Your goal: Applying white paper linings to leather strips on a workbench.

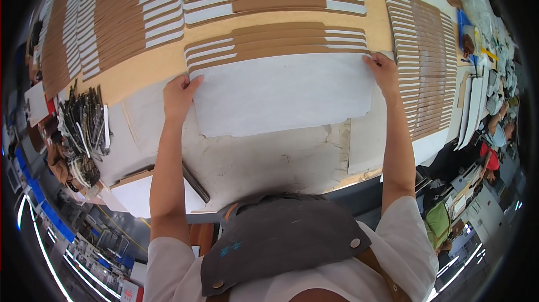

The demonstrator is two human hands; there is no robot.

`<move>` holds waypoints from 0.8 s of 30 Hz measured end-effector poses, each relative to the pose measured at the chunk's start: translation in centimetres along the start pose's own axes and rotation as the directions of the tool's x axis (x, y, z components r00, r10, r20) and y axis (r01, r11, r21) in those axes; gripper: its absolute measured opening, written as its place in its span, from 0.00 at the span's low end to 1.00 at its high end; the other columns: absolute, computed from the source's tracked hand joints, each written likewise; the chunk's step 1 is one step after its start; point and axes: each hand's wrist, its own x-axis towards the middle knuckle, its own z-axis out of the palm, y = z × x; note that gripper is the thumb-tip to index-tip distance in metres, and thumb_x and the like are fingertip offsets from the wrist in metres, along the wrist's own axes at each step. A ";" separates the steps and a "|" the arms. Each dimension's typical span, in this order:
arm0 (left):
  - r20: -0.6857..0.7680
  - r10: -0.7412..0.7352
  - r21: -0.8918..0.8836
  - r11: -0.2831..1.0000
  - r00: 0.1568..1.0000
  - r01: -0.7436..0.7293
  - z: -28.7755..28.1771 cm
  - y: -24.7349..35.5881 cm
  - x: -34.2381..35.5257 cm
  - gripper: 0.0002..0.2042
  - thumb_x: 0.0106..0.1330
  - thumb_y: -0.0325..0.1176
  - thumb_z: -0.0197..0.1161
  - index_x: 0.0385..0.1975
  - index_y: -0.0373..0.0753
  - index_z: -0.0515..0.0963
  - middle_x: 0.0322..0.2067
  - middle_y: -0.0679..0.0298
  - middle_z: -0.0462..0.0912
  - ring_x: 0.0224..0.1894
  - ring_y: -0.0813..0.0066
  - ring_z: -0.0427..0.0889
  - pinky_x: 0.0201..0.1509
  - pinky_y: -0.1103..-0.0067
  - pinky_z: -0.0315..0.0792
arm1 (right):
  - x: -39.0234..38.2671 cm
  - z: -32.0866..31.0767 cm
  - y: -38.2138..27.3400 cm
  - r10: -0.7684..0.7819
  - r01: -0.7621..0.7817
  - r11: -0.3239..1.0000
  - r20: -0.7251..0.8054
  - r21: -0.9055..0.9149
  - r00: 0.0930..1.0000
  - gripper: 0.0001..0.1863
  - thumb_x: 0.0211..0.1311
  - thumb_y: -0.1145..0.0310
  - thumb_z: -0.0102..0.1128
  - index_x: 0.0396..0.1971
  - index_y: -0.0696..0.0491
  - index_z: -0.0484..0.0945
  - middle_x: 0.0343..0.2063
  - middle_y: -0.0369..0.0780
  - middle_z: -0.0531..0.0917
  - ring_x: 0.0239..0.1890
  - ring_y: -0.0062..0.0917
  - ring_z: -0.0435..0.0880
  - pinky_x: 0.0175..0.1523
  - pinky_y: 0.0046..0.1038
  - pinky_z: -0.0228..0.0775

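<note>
My left hand point(182, 91) pinches the upper left corner of a white sheet point(283, 94) with notched lower corners. My right hand point(382, 72) grips the same sheet at its upper right corner. The sheet's top edge lies against a short staggered row of brown pieces with white end strips point(275, 39), so part of that row may be hidden under it. Below the sheet, a worn grey board point(269, 167) covers the near part of the worktable.
Long staggered rows point(118, 15) fill the table's back, another point(426, 66) its right. A bundle of dark strips point(78, 122) and a board with white paper point(140, 192) sit left. Co-workers point(497, 128) work along the right, near a blue item point(466, 32).
</note>
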 end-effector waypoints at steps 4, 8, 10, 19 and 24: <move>-0.005 0.020 -0.006 1.000 1.000 -0.020 -0.4 -0.4 0.0 0.18 0.54 0.37 0.66 0.12 0.33 0.67 0.10 0.68 0.68 0.12 0.83 0.63 0.15 0.82 0.58 | 0.1 0.5 -0.6 0.047 -0.046 0.998 0.006 -0.031 0.999 0.15 0.49 0.62 0.64 0.25 0.60 0.76 0.17 0.36 0.76 0.20 0.16 0.70 0.27 0.20 0.64; -0.005 0.012 -0.021 1.000 1.000 -0.012 -0.1 -0.4 0.1 0.18 0.54 0.37 0.65 0.12 0.34 0.67 0.10 0.68 0.67 0.12 0.84 0.62 0.15 0.83 0.58 | 0.1 0.6 -0.4 0.074 -0.074 0.996 0.000 -0.053 0.997 0.14 0.49 0.63 0.65 0.25 0.59 0.77 0.18 0.32 0.76 0.21 0.14 0.68 0.29 0.18 0.63; -0.016 0.009 -0.026 1.000 1.000 -0.009 -0.2 -0.5 0.1 0.17 0.54 0.37 0.65 0.13 0.34 0.68 0.10 0.69 0.67 0.13 0.84 0.62 0.15 0.83 0.58 | 0.2 0.6 -0.7 0.058 -0.058 0.995 -0.003 -0.083 0.998 0.14 0.49 0.62 0.65 0.25 0.59 0.77 0.18 0.33 0.76 0.21 0.15 0.68 0.29 0.19 0.63; 0.019 -0.029 -0.120 0.992 0.999 0.031 -0.5 -0.6 -0.3 0.14 0.53 0.37 0.66 0.20 0.31 0.75 0.14 0.66 0.74 0.14 0.84 0.68 0.17 0.85 0.65 | -0.1 0.3 -1.3 0.007 -0.006 0.987 0.008 -0.159 1.000 0.17 0.47 0.58 0.64 0.27 0.59 0.78 0.19 0.42 0.80 0.22 0.26 0.77 0.31 0.25 0.69; 0.012 -0.067 -0.014 0.998 0.998 0.067 -0.3 0.0 -0.3 0.13 0.52 0.37 0.67 0.21 0.31 0.76 0.15 0.64 0.76 0.13 0.82 0.71 0.17 0.85 0.67 | 0.2 0.2 -0.5 0.006 -0.014 0.971 -0.035 -0.238 0.999 0.15 0.48 0.60 0.64 0.26 0.58 0.78 0.19 0.40 0.79 0.22 0.22 0.75 0.31 0.24 0.68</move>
